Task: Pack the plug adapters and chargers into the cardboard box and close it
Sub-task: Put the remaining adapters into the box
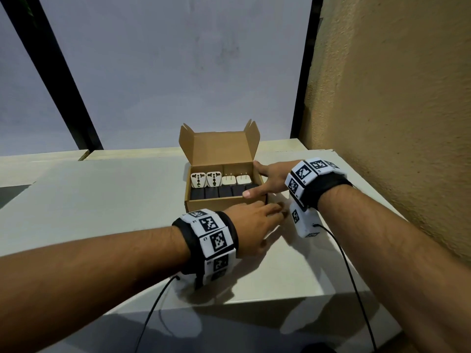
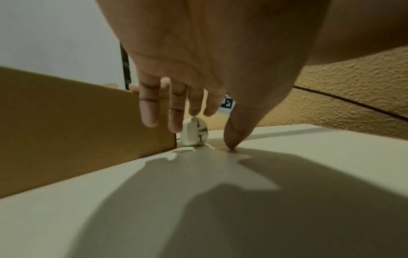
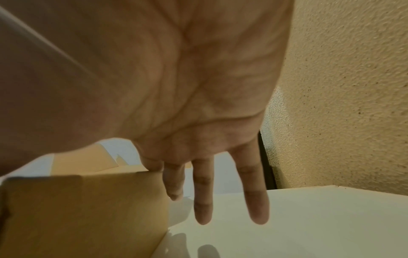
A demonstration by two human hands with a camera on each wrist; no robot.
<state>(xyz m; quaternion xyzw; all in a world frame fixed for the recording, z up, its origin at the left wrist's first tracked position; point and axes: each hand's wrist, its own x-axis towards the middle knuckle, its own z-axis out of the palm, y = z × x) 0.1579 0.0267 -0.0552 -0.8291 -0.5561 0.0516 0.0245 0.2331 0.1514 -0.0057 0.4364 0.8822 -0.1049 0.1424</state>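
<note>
An open cardboard box stands on the table with its lid upright. It holds two white plug adapters, two white chargers with prongs up, and a front row of black adapters. My right hand lies flat along the box's right wall, with the thumb over the front right rim. My left hand reaches past the box's front right corner. Its fingers hang over a loose white plug adapter on the table beside the box. The thumb touches the table.
The white table has bare room left of the box and towards me, with its front edge near my forearms. A rough tan wall closes the right side. Black cables trail from both wrist cameras.
</note>
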